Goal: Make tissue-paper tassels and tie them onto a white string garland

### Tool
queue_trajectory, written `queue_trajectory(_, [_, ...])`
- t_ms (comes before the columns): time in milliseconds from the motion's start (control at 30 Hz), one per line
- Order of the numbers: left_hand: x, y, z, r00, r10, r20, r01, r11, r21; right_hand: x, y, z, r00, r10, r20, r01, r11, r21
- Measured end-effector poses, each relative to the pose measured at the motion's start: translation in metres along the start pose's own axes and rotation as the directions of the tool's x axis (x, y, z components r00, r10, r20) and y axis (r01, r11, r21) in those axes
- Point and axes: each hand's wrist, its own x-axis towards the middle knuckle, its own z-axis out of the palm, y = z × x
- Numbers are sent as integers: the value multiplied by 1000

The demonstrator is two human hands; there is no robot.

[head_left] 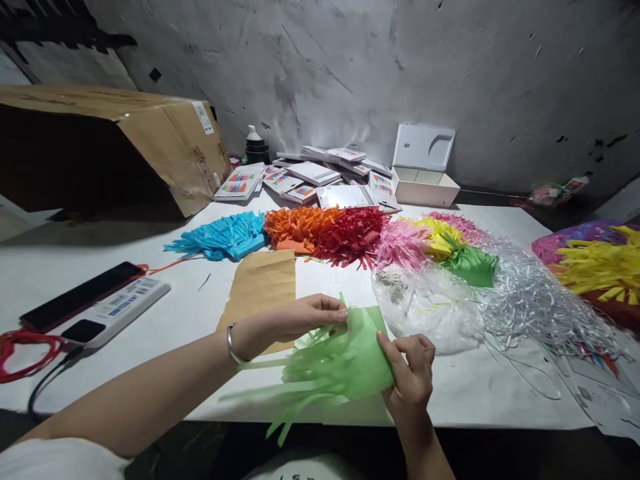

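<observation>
A light green tissue-paper tassel (pixel 345 367), its fringe cut into long strips, hangs between my two hands above the front of the table. My right hand (pixel 413 373) pinches the uncut band at its right edge, thumb on top. With fingers bent together, my left hand (pixel 305 319) grips the upper side of the same tassel near some strips; a bracelet (pixel 231 343) circles that wrist. The strips trail left and down, blurred at their ends. Beneath my left hand lies a sheet of brown paper (pixel 265 287).
Fringed bundles in blue (pixel 225 237), orange (pixel 300 227), red (pixel 355 233), pink (pixel 400 243) and dark green (pixel 470 265) line the table. A plastic bag (pixel 430 307) adjoins silver tinsel (pixel 530 293). Behind are stacked flat boxes (pixel 313 173), a cardboard carton (pixel 170 147) and a phone (pixel 85 293).
</observation>
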Motion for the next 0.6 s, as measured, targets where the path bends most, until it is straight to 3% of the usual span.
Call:
queue_trajectory(100, [4, -1, 0, 997, -35, -62, 30, 996, -82, 10, 0, 1, 994, 83, 72, -86, 995, 41])
queue_trajectory(200, [11, -8, -1, 997, -60, -45, 53, 988, -148, 28, 1, 3, 958, 183, 220, -192, 981, 18])
queue_trajectory(267, [18, -11, -5, 997, -68, -26, 62, 982, -180, 46, 2, 4, 878, 292, 380, -306, 952, -26])
queue_trajectory(333, [24, -12, -12, 995, -95, -17, 89, 975, -203, 65, 4, 5, 762, 382, 523, -406, 911, -73])
queue_trajectory(400, [29, -11, -19, 991, -136, 3, 134, 972, -196, 82, 7, 5, 682, 417, 601, -452, 886, -102])
queue_trajectory(600, [32, -12, -31, 975, -213, 60, 215, 976, -32, 104, 12, 2, 626, 382, 680, -456, 886, -77])
